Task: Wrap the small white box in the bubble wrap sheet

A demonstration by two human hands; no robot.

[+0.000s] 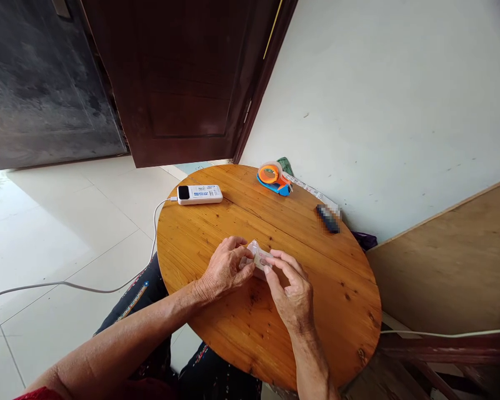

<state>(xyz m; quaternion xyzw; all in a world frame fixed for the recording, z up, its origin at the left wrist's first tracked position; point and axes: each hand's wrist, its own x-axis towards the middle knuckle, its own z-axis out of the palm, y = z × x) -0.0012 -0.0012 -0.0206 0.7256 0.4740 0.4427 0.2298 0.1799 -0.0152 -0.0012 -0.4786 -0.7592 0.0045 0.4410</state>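
Observation:
My left hand (225, 269) and my right hand (290, 289) meet over the middle of a round wooden table (337, 289). Between their fingertips they pinch a small clear plastic packet (258, 256) with something pale inside. Both hands have their fingers curled on it, the left from the left side, the right from the right side. The packet rests on or just above the tabletop; I cannot tell which.
A white power bank (200, 194) with a white cable (66, 285) lies at the table's far left edge. An orange and blue tape dispenser (274, 178) sits at the far edge, a small dark object (327, 218) to its right. A white wall, a dark wooden door and a plywood board surround the table.

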